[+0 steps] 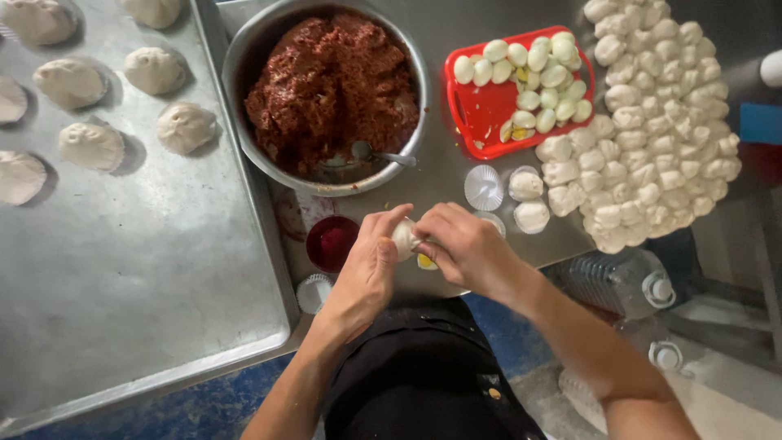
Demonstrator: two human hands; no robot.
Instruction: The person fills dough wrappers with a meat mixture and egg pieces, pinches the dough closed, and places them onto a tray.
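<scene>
Dough piece (403, 238), red cup (331, 243) beside, bowl (244, 57) beyond

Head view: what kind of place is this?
Likely a food-prep kitchen making filled buns in bulk. Both hands shape a dough piece beside a filling bowl, dough portions and a metal tray of formed buns.

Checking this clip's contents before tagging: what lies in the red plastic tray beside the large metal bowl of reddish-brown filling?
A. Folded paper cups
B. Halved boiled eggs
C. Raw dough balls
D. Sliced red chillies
B: the red plastic tray holds pale egg halves, some showing yellow yolk, while the dough pieces are heaped on the steel table to its right, outside the tray.
</scene>
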